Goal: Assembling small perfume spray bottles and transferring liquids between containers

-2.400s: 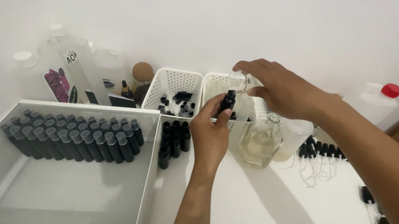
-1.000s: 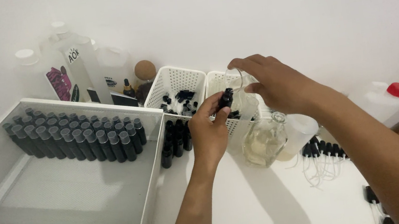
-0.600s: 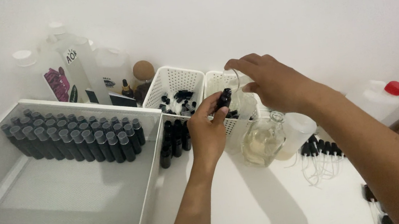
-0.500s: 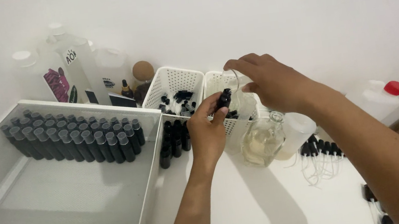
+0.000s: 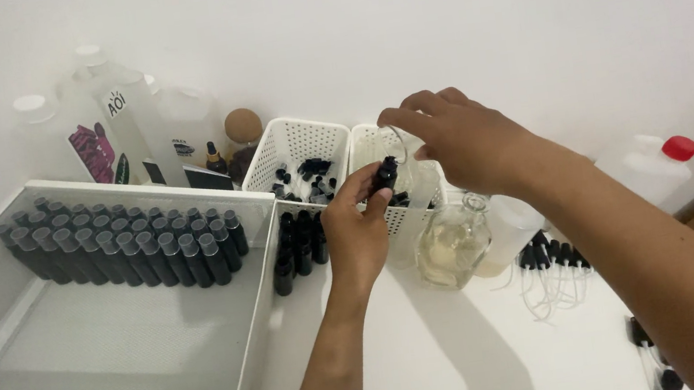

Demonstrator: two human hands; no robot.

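Two hands (image 5: 352,230) (image 5: 465,139), two white perforated baskets (image 5: 291,144) at upper centre, one mesh tray (image 5: 121,377) at left, three translucent jugs (image 5: 121,108) at upper left, one glass flask (image 5: 452,248), one red-capped jug (image 5: 651,164) at right.

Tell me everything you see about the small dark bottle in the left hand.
The small dark bottle is black or very dark, slim and seemingly glossy. It is held about upright between the fingertips of the left hand, above the white perforated basket. The right hand hovers right over its top; contact is unclear.
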